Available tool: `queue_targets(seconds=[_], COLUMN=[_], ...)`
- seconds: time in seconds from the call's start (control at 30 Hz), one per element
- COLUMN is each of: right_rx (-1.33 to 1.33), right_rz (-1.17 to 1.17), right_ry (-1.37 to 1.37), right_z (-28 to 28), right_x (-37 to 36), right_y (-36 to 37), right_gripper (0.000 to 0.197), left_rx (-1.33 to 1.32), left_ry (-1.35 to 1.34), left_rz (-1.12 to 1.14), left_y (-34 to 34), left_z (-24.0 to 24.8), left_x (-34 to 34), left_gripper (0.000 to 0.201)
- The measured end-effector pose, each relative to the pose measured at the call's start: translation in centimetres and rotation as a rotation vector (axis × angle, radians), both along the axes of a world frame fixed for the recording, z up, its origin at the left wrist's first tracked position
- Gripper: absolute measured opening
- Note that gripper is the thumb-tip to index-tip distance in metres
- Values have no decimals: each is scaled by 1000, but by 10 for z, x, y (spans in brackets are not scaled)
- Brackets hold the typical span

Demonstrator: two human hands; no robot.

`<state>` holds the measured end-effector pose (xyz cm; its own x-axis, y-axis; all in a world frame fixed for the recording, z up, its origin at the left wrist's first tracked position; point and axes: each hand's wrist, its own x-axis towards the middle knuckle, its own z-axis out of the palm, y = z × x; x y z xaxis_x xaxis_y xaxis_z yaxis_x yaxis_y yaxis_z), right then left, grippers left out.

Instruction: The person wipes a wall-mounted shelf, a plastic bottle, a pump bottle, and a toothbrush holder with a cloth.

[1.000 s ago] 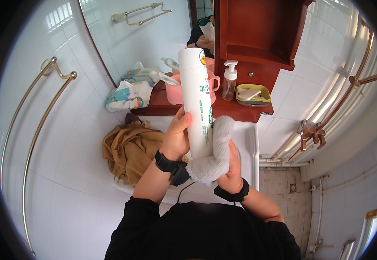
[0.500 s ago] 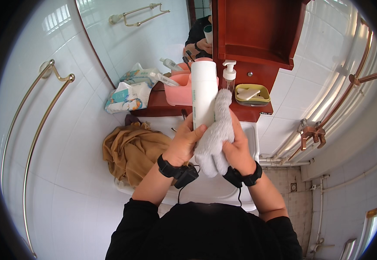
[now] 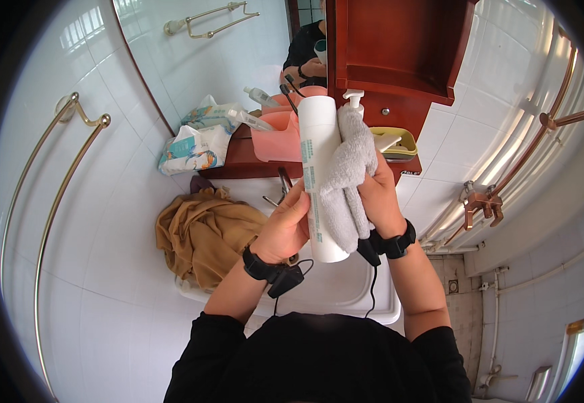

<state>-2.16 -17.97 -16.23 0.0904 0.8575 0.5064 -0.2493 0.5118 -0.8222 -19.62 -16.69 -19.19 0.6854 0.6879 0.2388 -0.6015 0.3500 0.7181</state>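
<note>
Above the white sink, my left hand (image 3: 282, 230) grips a tall white cylindrical bottle (image 3: 319, 134) from its left side, thumb resting along it. My right hand (image 3: 381, 201) is closed on a fluffy light grey cloth (image 3: 352, 168), which lies against the bottle's right side. The cloth's upper end rises in front of a pump bottle (image 3: 354, 99) and hides most of it. Some fingers of both hands are hidden behind the bottle and cloth.
A brown cloth (image 3: 205, 232) is heaped on the left of the sink (image 3: 305, 295), near the faucet (image 3: 282, 188). On the red-brown ledge stand a tissue pack (image 3: 195, 151), a pink holder (image 3: 275, 141) with toothbrushes, and a yellow soap dish (image 3: 403, 142). A towel rail (image 3: 54, 201) is at left.
My right hand and the grey cloth have moved right and up along the bottle. The bottle's lower end, covered by the cloth before, now shows.
</note>
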Motion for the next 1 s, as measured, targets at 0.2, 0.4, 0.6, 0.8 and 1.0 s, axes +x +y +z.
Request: queue_targets(seconds=[0.2, 0.4, 0.6, 0.8, 1.0], right_rx=[220, 392, 419, 340, 329], right_rz=[-203, -360, -381, -393, -399], right_ry=[-344, -795, -961, -823, -791], right_z=[21, 11, -24, -22, -3], right_x=[-3, -28, -51, -41, -30], right_y=[9, -35, -74, -65, -61], right_gripper=[59, 78, 79, 74, 75], left_rx=[98, 47, 78, -115, -64], left_ry=[-50, -34, 84, 40, 28], left_rz=[168, 215, 335, 74, -1], left_y=[-10, -4, -3, 2, -6], left_z=[1, 19, 30, 17, 9], left_x=[8, -2, -12, -10, -8], left_gripper=[50, 56, 52, 50, 53])
